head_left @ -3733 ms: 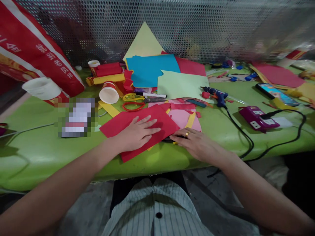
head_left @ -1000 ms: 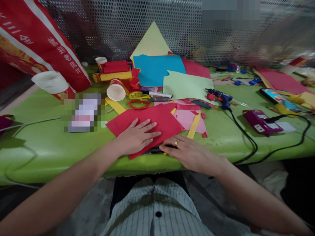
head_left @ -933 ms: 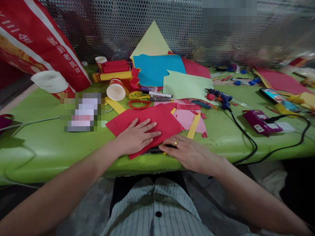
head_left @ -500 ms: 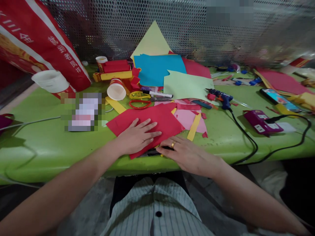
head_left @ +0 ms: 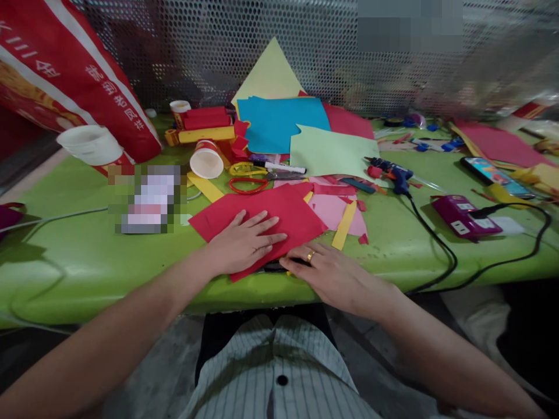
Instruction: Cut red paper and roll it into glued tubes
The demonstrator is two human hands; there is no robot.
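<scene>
A sheet of red paper point(head_left: 279, 218) lies slantwise on the green tabletop in front of me. My left hand point(head_left: 244, 241) rests flat on it with fingers spread. Close to the sheet's lower right edge, my right hand point(head_left: 321, 265), with a gold ring point(head_left: 310, 256), has its thumb and fingers drawn together. A narrow dark object point(head_left: 274, 266) shows under the paper's edge and runs toward those fingers; its kind is unclear, and a small yellow bit shows beside it. Whatever the right fingers grip is mostly hidden.
Behind the red sheet lie scissors point(head_left: 248, 185), a marker point(head_left: 286, 167), a paper cup point(head_left: 207, 160) and pink scraps point(head_left: 340, 214). Blue paper point(head_left: 283, 122) lies farther back. A glue gun point(head_left: 393, 173) and a purple power adapter point(head_left: 465, 218) trail black cords at right. A phone point(head_left: 151, 198) lies left.
My right hand has shifted very slightly to the right along the paper's edge. The left hand and the red paper have stayed in place.
</scene>
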